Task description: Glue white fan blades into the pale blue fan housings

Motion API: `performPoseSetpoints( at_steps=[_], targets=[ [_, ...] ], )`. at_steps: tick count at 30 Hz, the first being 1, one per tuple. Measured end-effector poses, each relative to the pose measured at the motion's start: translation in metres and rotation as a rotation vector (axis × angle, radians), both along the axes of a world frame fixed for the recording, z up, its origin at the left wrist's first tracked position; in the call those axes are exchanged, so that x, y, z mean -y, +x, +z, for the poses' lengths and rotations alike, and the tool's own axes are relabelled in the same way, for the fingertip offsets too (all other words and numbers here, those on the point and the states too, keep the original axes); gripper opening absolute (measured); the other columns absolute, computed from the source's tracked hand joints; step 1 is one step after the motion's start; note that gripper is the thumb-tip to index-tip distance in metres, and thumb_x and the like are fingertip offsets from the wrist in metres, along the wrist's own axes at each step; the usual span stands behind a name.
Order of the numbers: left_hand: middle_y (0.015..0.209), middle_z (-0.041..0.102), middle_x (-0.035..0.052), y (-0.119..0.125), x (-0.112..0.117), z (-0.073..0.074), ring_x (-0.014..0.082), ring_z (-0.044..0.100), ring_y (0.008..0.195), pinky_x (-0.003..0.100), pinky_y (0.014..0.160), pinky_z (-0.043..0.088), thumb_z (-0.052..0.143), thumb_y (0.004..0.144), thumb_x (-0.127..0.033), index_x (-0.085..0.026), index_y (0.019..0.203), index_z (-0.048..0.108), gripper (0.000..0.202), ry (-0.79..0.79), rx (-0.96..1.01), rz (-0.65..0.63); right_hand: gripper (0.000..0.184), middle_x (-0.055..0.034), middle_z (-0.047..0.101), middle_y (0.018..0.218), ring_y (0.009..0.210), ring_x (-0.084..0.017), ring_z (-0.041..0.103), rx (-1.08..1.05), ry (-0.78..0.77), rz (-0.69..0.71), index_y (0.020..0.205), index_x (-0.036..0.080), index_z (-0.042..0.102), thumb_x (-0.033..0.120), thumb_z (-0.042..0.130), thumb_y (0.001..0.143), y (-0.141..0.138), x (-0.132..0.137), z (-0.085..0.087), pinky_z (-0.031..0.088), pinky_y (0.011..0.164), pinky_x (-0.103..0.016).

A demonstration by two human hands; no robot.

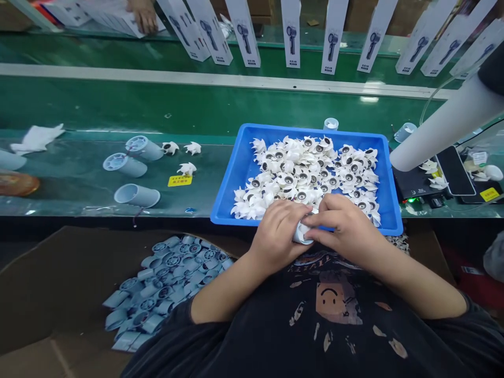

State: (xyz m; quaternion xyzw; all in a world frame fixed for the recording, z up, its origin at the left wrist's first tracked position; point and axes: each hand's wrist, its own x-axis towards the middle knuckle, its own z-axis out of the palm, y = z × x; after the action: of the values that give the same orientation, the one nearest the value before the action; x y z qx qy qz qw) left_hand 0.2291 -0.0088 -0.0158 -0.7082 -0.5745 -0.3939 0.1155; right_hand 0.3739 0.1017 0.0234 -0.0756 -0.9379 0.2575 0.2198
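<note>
My left hand (pixel 275 228) is wrapped round a light-blue fan housing (pixel 301 237), a short tube held just in front of the tray's near edge. White blades show in its mouth. The thumb and fingers of my right hand (pixel 342 223) pinch at that opening, on the white fan impeller (pixel 304 231), which is largely hidden by the fingers. Right behind both hands stands a blue tray (pixel 222 202) heaped with white impellers (pixel 289 168), several showing dark round hubs.
Light-blue housings (pixel 137 195) and loose impellers (pixel 187 168) lie left of the tray, by a yellow label (pixel 180 180). Below, a cardboard box (pixel 51 273) holds many housings. A white tube (pixel 444 126) slants in from the right above a phone (pixel 455 170). Boxes (pixel 292 37) line the back; another person's hand (pixel 144 16) rests there.
</note>
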Motion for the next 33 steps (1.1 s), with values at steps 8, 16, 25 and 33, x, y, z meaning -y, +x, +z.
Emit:
performPoseSetpoints(
  at_steps=[8, 16, 25, 33],
  targets=[
    [0.102, 0.074, 0.0095, -0.007, 0.003, -0.005, 0.0234, 0.07, 0.095, 0.04, 0.088, 0.057, 0.06, 0.093, -0.04, -0.02, 0.12, 0.053, 0.035, -0.047, 0.088, 0.014, 0.026, -0.0013, 0.05, 0.073, 0.07, -0.013, 0.048, -0.068, -0.012, -0.033, 0.08, 0.018, 0.076, 0.034, 0.061, 0.094, 0.01, 0.0, 0.002, 0.038, 0.066, -0.028],
    [0.113, 0.072, 0.0106, -0.02, 0.007, -0.002, 0.0259, 0.068, 0.104, 0.047, 0.1, 0.05, 0.066, 0.085, -0.058, -0.022, 0.13, 0.05, 0.06, -0.113, 0.131, 0.015, 0.044, -0.0145, 0.054, 0.132, 0.122, -0.031, 0.05, -0.124, 0.205, -0.007, 0.12, 0.021, 0.066, 0.054, 0.057, 0.093, 0.021, -0.003, -0.005, 0.041, 0.101, -0.051],
    [0.116, 0.059, 0.0071, -0.131, -0.092, 0.042, 0.0249, 0.061, 0.105, 0.043, 0.096, 0.05, 0.073, 0.08, -0.05, -0.024, 0.127, 0.052, 0.058, -0.265, 0.151, 0.304, 0.012, -0.0084, 0.062, 0.112, 0.101, -0.02, 0.065, -0.318, 0.188, -0.225, 0.094, 0.021, 0.071, 0.022, 0.059, 0.091, 0.079, -0.027, -0.033, 0.053, 0.087, -0.032],
    [0.126, 0.06, 0.011, -0.207, -0.2, 0.033, 0.0241, 0.062, 0.107, 0.045, 0.09, 0.056, 0.061, 0.095, -0.035, -0.017, 0.125, 0.057, 0.036, -0.618, 0.151, 0.546, 0.019, -0.0078, 0.071, 0.098, 0.085, -0.016, 0.074, -0.335, 0.274, -0.126, 0.085, 0.022, 0.074, 0.031, 0.059, 0.093, 0.072, -0.018, -0.04, 0.062, 0.075, -0.02]
  ],
)
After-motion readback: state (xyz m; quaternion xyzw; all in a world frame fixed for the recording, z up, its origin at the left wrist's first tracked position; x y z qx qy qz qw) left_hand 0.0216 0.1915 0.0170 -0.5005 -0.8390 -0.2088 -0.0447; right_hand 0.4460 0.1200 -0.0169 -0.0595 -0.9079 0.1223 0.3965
